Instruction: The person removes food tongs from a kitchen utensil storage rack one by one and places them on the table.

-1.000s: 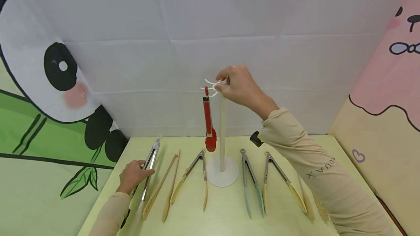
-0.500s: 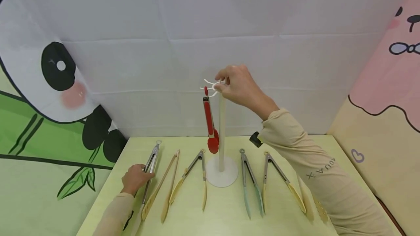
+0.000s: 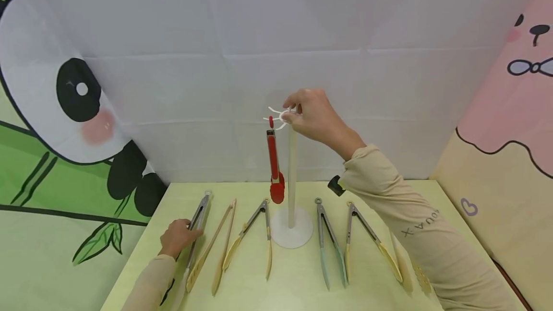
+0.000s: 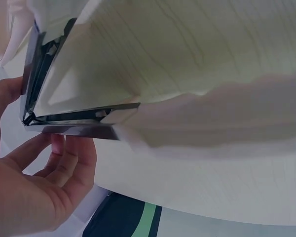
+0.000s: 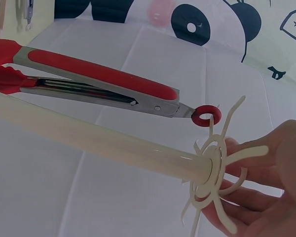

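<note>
My left hand (image 3: 178, 236) grips a pair of silver tongs (image 3: 199, 215) at the table's left side. In the left wrist view, its thumb and fingers lie on opposite sides of the tongs (image 4: 79, 131) near the hinge, and the arms stand spread. My right hand (image 3: 317, 114) pinches the hook ring (image 3: 282, 116) on top of a white stand (image 3: 292, 172). Red-handled tongs (image 3: 273, 157) hang by their red loop from one hook. The right wrist view shows that loop (image 5: 206, 116) over a prong, beside the stand's pole (image 5: 113, 140).
Several tongs lie in a row: wooden tongs (image 3: 224, 244) and yellow-tipped tongs (image 3: 247, 229) left of the stand's round base (image 3: 292, 228), green-tipped tongs (image 3: 330, 239) and more yellow-tipped tongs (image 3: 376, 236) right of it. A white cloth (image 3: 259, 76) hangs behind the table.
My left hand has shifted slightly right and toward me with the silver tongs. The hanging red tongs have swung a little. My right hand stays at the hook ring.
</note>
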{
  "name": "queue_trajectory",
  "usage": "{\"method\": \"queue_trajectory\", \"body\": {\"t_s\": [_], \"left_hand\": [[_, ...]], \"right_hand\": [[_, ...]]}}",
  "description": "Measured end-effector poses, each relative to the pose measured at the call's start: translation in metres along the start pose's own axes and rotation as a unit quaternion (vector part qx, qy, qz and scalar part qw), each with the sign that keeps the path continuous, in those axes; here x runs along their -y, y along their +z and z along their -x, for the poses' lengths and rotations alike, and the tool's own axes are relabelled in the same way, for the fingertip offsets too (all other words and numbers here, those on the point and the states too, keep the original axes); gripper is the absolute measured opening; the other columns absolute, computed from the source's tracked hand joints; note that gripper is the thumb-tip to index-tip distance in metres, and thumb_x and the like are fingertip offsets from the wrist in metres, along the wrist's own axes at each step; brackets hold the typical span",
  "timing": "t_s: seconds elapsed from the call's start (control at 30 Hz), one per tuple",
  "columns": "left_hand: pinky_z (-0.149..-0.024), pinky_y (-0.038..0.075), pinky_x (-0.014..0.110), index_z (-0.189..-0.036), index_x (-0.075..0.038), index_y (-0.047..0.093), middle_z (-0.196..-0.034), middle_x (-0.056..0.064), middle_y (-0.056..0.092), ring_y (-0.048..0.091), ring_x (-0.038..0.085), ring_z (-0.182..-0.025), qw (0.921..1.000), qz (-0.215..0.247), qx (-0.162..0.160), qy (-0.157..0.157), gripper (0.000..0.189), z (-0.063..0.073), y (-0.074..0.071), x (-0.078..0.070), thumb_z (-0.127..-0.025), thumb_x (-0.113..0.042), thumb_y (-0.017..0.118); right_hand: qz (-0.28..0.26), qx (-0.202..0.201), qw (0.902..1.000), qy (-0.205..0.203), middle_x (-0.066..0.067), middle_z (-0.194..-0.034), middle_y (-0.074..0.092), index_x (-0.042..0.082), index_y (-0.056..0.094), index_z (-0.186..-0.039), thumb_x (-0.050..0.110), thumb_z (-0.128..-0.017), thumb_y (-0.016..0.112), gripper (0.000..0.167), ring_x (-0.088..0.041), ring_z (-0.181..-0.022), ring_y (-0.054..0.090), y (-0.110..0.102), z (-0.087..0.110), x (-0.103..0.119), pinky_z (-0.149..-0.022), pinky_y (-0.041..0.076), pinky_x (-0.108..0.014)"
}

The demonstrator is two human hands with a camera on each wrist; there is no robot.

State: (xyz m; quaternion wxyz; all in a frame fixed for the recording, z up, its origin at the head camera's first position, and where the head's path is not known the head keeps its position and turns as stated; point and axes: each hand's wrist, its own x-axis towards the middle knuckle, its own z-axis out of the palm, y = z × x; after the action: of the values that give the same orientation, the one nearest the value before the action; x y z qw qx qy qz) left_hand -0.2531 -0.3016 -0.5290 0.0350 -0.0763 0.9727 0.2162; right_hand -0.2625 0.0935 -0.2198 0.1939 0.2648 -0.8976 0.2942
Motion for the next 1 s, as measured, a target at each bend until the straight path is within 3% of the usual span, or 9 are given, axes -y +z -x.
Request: {"method": "queue_trajectory", "body": {"t_s": [0.23,0.63,0.87,1.0], "left_hand": [[-0.054,0.043,0.04,-0.101,0.006,0.063,-0.081,0.011,0.063,0.055,0.022,-0.065,0.9998,0.005,0.018,0.006,0.047,0.002,0.012,0.013,-0.075,-0.033,0.072],[-0.057,0.046,0.045,-0.106,0.009,0.061,-0.092,0.021,0.064,0.059,0.027,-0.071,0.9998,-0.001,0.019,0.005,0.052,0.002,0.01,0.01,-0.075,-0.031,0.074],[-0.066,0.048,0.052,-0.12,0.009,0.055,-0.109,0.028,0.06,0.062,0.037,-0.086,0.9994,0.015,0.024,0.021,0.057,-0.002,-0.008,-0.003,-0.08,-0.029,0.071],[-0.068,0.048,0.053,-0.123,0.007,0.055,-0.111,0.028,0.059,0.06,0.038,-0.09,0.9973,0.052,0.005,0.053,0.056,-0.006,-0.021,-0.014,-0.083,-0.03,0.069]], "right_hand": [[-0.014,0.004,0.9999,-0.006,-0.011,-0.082,0.066,-0.003,0.072,-0.098,0.008,-0.085,0.069,0.017,-0.023,-0.073,0.054,0.007,0.003,0.002,-0.066,0.044,-0.032],[-0.016,0.004,0.9998,-0.006,-0.011,-0.088,0.067,-0.002,0.072,-0.099,0.009,-0.085,0.068,0.017,-0.023,-0.077,0.056,0.008,0.003,0.001,-0.071,0.045,-0.034],[-0.018,0.002,0.9998,-0.005,-0.013,-0.087,0.068,-0.004,0.069,-0.101,0.007,-0.085,0.068,0.02,-0.023,-0.073,0.059,0.003,0.001,0.0,-0.066,0.048,-0.033],[-0.018,0.003,0.9998,0.004,-0.013,-0.087,0.067,-0.004,0.066,-0.102,0.007,-0.085,0.069,0.021,-0.023,-0.074,0.059,0.0,-0.001,-0.001,-0.066,0.048,-0.033]]}}
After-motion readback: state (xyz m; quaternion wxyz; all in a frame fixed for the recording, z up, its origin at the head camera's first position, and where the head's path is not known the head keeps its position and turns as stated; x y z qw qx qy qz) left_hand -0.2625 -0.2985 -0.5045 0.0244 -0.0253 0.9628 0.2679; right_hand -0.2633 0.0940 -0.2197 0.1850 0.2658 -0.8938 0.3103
